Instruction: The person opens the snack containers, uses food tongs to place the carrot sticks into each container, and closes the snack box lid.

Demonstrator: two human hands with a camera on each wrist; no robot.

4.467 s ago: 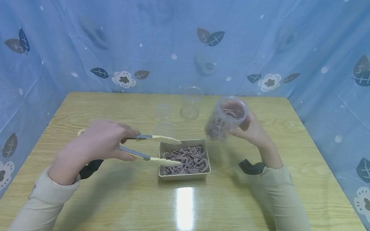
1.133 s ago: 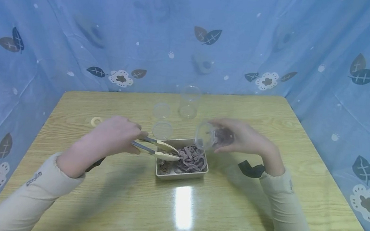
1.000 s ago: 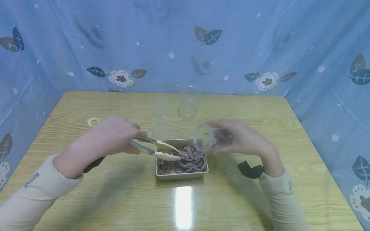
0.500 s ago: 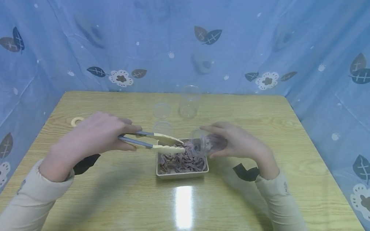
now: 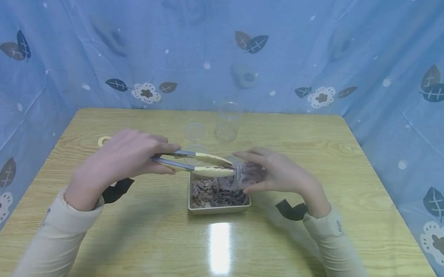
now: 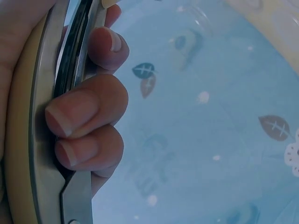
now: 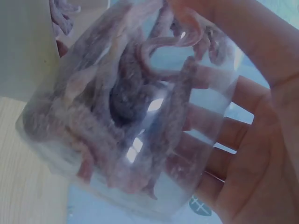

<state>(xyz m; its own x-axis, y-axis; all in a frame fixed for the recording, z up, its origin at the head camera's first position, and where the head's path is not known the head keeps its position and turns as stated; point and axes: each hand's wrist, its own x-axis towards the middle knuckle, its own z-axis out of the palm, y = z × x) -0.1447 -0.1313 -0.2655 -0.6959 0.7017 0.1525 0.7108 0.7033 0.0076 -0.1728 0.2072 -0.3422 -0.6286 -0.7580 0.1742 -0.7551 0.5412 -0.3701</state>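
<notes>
My left hand (image 5: 125, 158) grips a pair of tongs (image 5: 212, 172) with cream scalloped tips and metal arms. In the left wrist view, its fingers (image 6: 88, 105) curl round the metal arms. The tips reach the mouth of a clear plastic jar (image 5: 251, 173), with a little of the strips between them. My right hand (image 5: 288, 175) holds this jar tilted on its side above a beige rectangular tray (image 5: 219, 211). Greyish-purple wrinkled strips (image 5: 215, 194) lie in the tray. More strips (image 7: 126, 84) fill part of the jar in the right wrist view.
Behind the tray stands a second clear jar (image 5: 228, 121). Two clear round lids lie nearby, one lid (image 5: 195, 132) farther back and the other partly hidden behind the tongs. Blue patterned curtain (image 5: 198, 44) surrounds the wooden table (image 5: 150, 238) at the back and sides.
The right hand has lowered the jar from the right and tipped its mouth leftward over the tray. The tongs dipped into the strips, then rose to the jar's mouth carrying some.
</notes>
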